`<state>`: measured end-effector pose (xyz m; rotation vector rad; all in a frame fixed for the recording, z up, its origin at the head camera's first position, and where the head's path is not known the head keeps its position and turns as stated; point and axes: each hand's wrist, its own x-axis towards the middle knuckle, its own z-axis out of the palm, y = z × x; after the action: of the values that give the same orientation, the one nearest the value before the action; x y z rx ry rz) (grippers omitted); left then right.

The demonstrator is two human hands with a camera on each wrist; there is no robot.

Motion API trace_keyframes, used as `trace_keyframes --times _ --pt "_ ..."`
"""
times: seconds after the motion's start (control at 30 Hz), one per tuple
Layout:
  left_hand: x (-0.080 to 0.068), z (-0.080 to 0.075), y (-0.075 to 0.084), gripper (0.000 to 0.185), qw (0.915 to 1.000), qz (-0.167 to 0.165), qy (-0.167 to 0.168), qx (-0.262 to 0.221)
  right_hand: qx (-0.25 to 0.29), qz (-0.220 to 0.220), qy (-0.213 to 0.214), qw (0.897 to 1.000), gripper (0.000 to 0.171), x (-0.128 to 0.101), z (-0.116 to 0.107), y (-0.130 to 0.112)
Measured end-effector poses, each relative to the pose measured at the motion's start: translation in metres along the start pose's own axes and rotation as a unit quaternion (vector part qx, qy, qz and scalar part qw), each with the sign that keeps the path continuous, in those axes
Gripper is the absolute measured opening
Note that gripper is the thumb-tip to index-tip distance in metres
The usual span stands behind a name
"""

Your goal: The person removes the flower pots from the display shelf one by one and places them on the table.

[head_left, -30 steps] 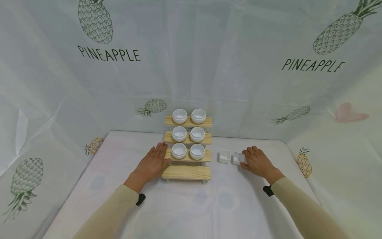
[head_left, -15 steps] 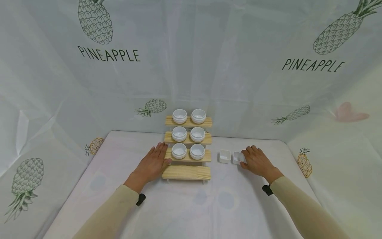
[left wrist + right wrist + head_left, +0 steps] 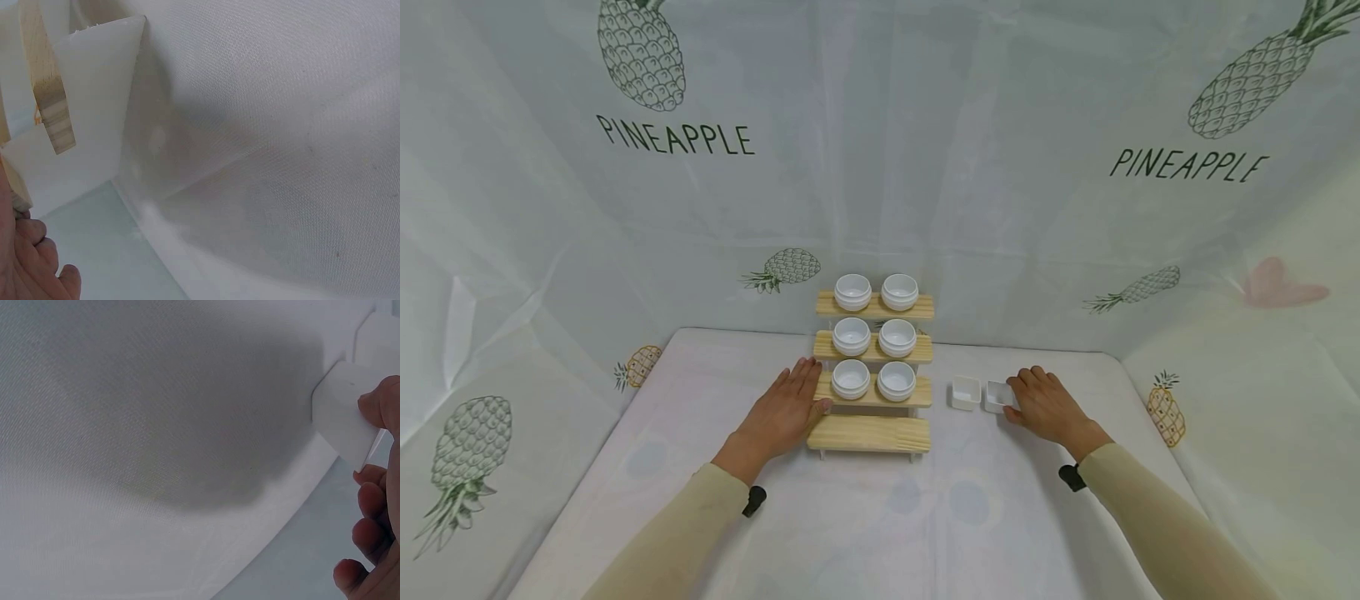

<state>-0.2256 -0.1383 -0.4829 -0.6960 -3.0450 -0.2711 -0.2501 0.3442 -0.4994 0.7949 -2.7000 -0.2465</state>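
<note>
A stepped wooden rack (image 3: 871,433) stands mid-table with several round white bowls (image 3: 851,378) on its upper steps; the lowest step is bare. My left hand (image 3: 797,392) lies flat on the table beside the rack's left end, thumb touching the wood. The left wrist view shows the rack's wooden edge (image 3: 49,94) and my fingertips (image 3: 37,262). Right of the rack sit two small square white dishes. My right hand (image 3: 1021,395) pinches the right dish (image 3: 997,395); the right wrist view shows my thumb on this dish's (image 3: 340,415) rim. The left dish (image 3: 965,392) stands untouched.
The table (image 3: 880,517) wears a pale printed cloth, and pineapple-print sheets hang close behind and along both sides. Bare cloth stretches in front of the rack and out to the left.
</note>
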Motion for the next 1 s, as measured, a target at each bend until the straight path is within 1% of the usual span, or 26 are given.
trace_keyframes --times 0.27,0.57,0.8,1.0 --pt "0.000 0.001 -0.001 0.078 1.0000 -0.002 -0.004 -0.001 0.008 0.013 -0.026 1.000 0.042 0.001 -0.003 -0.001" --pt "0.000 -0.001 0.000 0.078 1.0000 0.006 -0.003 -0.005 0.009 0.019 -0.030 0.999 0.045 0.001 -0.004 -0.001" --pt "0.000 0.000 0.000 0.078 0.9999 0.007 -0.004 -0.007 0.018 0.026 0.004 0.999 0.059 0.003 -0.010 -0.001" --pt "0.001 0.002 -0.001 0.078 1.0000 0.004 -0.003 0.001 0.031 0.035 0.045 0.998 0.061 0.018 -0.025 -0.011"
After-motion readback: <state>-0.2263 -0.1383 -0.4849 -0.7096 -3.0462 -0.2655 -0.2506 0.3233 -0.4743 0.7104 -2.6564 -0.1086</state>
